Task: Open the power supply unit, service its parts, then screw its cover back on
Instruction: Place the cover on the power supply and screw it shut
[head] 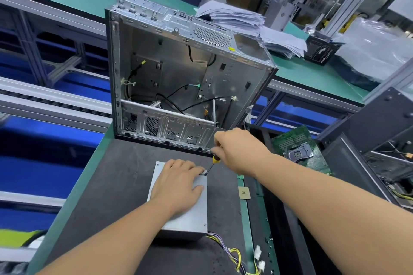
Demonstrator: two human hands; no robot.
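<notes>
Right hand [237, 150]: fingers curled round the yellow-and-black handle of the screwdriver [212, 163]; the shaft slants down and left from this grip, its tip at the far right corner of the cover
Left hand [178, 185]: lies flat on the power supply unit [190, 216], fingers straight and spread, holding nothing; its fingertips reach to just beside the screwdriver tip
Power supply unit: grey metal box lying flat on the dark mat [116, 185], directly under the left palm and below-left of the right hand's grip; its cover is on
Cable bundle [232, 252]: yellow, purple and black wires leave the unit's near right corner, well below the grip, ending in white plugs
Computer case [178, 73]: open and gutted, standing just beyond the grip, a few loose black wires inside
Circuit board [299, 147]: green, lying to the right of the right hand
Paper stack [245, 22]: far beyond the grip, behind the case
</notes>
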